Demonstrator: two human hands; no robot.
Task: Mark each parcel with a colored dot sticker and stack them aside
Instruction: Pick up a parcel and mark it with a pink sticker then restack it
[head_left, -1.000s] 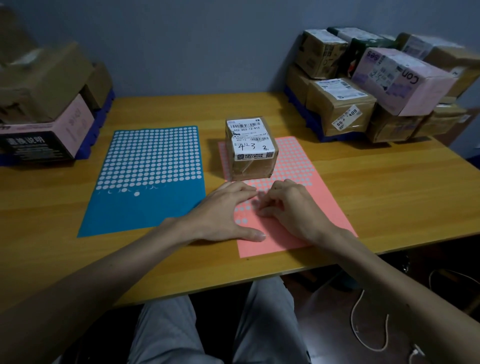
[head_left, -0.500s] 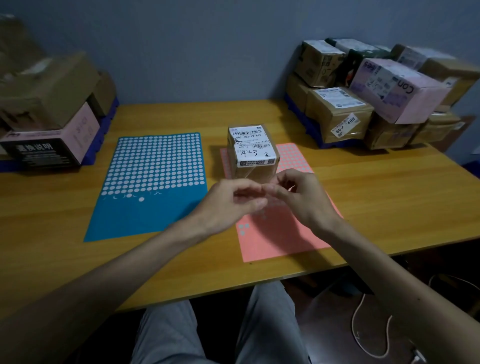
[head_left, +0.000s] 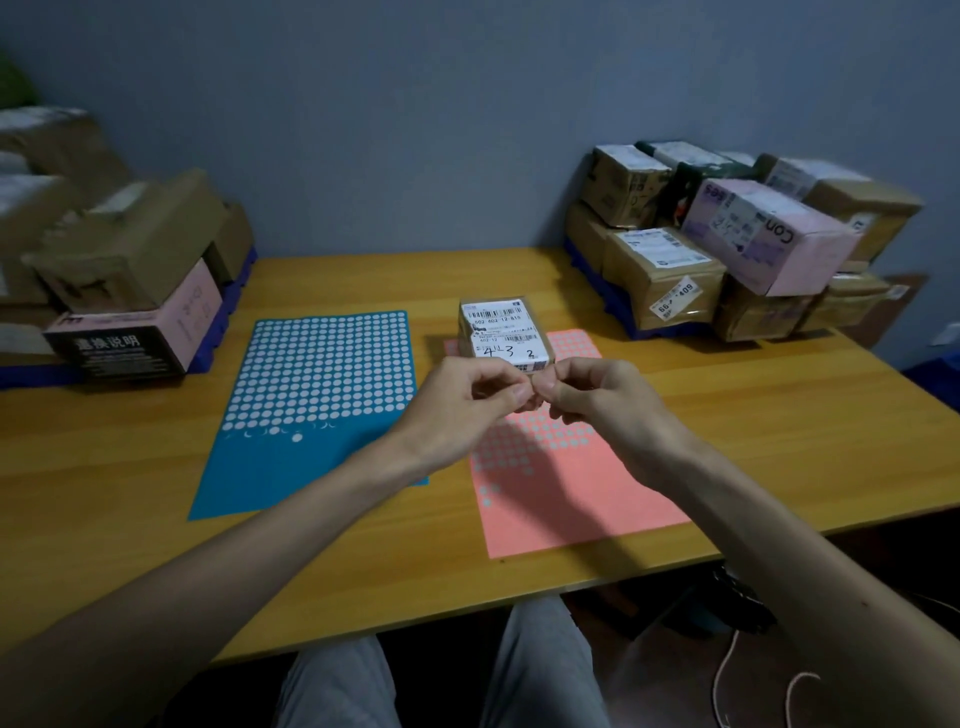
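A small brown parcel (head_left: 501, 325) with a white label marked "413 2" stands on the far end of the pink sticker sheet (head_left: 571, 493). My left hand (head_left: 457, 405) and my right hand (head_left: 597, 395) are raised just in front of the parcel. Their thumb and forefinger tips pinch together at one spot. What they pinch looks like a dot sticker, too small to make out. The other fingers are curled. The parcel's near lower edge is hidden behind my fingers.
A blue sticker sheet (head_left: 311, 389) lies left of the pink one on the wooden table (head_left: 779, 441). Several parcels are piled at the back right (head_left: 769, 239) and several more at the back left (head_left: 130, 291), both on blue pallets. A cable hangs below the table's right edge.
Both hands lifted off the pink sheet, where they had been pressing and picking at the dots. They now meet fingertip to fingertip near the parcel.
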